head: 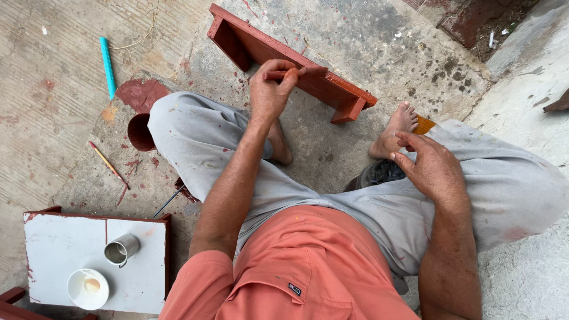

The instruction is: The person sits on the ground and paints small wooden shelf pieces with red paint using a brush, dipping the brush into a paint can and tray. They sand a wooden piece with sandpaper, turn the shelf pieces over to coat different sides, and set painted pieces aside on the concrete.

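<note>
I sit on a concrete floor in grey trousers and an orange shirt. My left hand (271,89) grips a red-coated paintbrush (296,72) and holds it against the top edge of a long red-painted wooden shelf piece (332,89) lying ahead of me. My right hand (430,166) rests on my right knee with the fingers spread, beside my bare foot (396,127) and a small orange object (424,124). Nothing is in that hand.
A red paint pot (140,131) sits by my left knee next to a red stain. A turquoise stick (107,66) and a thin pencil-like stick (106,163) lie on the floor. A white board (65,243) carries a metal cup (122,249) and a white bowl (88,288).
</note>
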